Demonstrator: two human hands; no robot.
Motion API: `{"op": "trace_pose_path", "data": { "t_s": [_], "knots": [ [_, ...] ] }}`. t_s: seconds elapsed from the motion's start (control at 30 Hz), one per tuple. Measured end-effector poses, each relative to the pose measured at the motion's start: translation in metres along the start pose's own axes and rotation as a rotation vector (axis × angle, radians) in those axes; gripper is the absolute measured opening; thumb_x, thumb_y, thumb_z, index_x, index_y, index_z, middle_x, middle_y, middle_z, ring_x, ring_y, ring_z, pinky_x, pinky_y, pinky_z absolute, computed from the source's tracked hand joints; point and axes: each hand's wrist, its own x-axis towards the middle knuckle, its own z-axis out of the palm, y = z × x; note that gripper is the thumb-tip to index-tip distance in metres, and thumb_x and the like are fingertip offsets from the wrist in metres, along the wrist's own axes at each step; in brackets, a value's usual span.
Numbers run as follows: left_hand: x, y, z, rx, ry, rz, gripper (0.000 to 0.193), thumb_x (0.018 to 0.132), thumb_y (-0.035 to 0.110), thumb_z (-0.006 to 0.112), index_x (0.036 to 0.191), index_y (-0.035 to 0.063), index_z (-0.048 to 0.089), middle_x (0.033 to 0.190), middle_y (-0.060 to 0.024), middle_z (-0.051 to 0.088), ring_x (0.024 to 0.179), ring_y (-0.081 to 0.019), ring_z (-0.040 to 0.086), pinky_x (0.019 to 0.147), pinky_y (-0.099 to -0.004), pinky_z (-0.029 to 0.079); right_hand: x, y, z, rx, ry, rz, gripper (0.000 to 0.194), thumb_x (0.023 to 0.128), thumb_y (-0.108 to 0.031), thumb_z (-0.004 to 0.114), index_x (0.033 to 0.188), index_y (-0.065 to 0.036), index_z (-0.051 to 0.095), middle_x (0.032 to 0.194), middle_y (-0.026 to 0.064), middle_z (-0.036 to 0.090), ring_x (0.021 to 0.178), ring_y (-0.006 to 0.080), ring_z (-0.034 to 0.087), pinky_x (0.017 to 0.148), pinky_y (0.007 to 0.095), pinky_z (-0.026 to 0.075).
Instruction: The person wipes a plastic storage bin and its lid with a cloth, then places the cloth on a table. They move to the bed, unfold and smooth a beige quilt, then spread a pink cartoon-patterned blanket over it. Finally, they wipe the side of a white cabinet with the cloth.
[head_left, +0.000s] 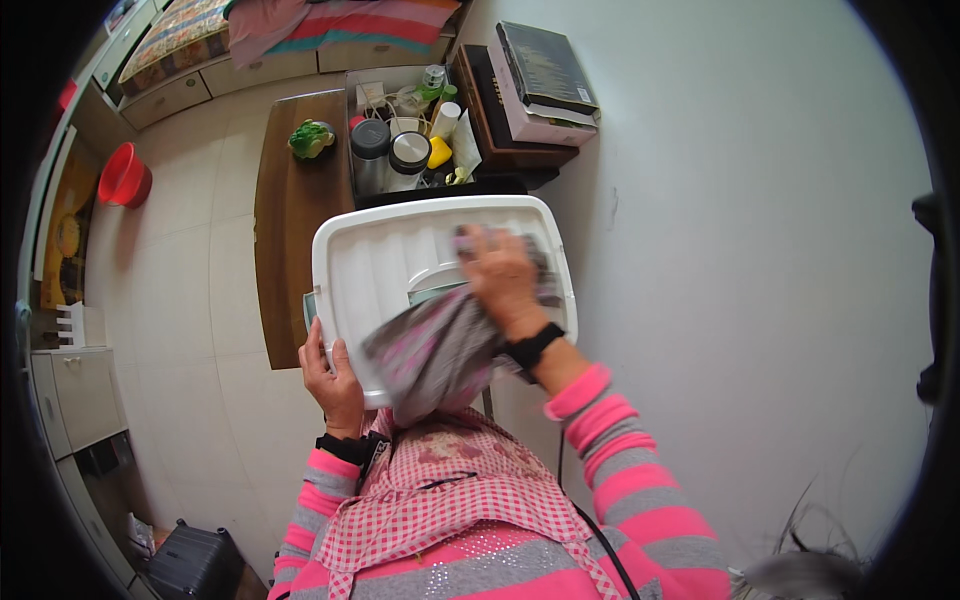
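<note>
In front of my body a white plastic storage box lid (375, 262) lies level, with a green handle piece at its left edge. My left hand (334, 379) grips the lid's near left corner, thumb on top. On the right half of the lid, my right hand (502, 277) presses a bunched grey and pink cloth (442, 352); both are blurred by motion. The cloth's loose part hangs over the lid's near edge towards my checked apron. What lies under the lid is hidden.
Beyond the lid, a wooden table (289, 225) bears a green cabbage-like object (310, 139) and an open box of jars (369, 161) and bottles. Stacked boxes (547, 67) stand by the white wall at right. A red bucket (125, 177) and a black suitcase (191, 559) are at left.
</note>
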Motion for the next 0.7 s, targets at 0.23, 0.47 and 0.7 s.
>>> {"op": "trace_pose_path", "data": {
  "t_s": [0.23,0.47,0.7],
  "knots": [
    [-0.001,-0.003,0.001,-0.029,0.009,-0.006,0.042,0.095,0.005,0.060,0.137,0.0019,0.056,0.111,-0.0121,0.057,0.097,-0.0233,0.058,0.086,-0.0342,0.048,-0.096,0.021,-0.055,-0.108,-0.151,0.003,0.050,0.085,-0.031,0.073,0.130,-0.015,0.059,0.118,0.0193,0.056,0.101,0.0384,0.056,0.080,0.0471,0.052],
    [-0.001,-0.010,0.002,-0.231,-0.031,-0.064,0.045,0.095,0.001,0.058,0.140,0.0016,0.053,0.114,-0.0092,0.054,0.103,-0.0185,0.057,0.086,-0.0283,0.049,-0.065,-0.117,-0.038,0.489,-0.301,-0.448,0.059,0.083,-0.054,0.066,0.123,-0.010,0.060,0.116,0.0214,0.057,0.106,0.0364,0.056,0.088,0.0499,0.044],
    [0.000,-0.005,0.000,-0.092,-0.022,-0.039,0.044,0.097,0.003,0.057,0.140,0.0021,0.053,0.112,-0.0082,0.055,0.099,-0.0163,0.056,0.083,-0.0278,0.048,-0.088,-0.056,-0.048,0.368,-0.261,-0.427,0.060,0.064,-0.038,0.083,0.119,-0.020,0.064,0.120,0.0123,0.056,0.102,0.0300,0.055,0.077,0.0442,0.043]
  ]
}}
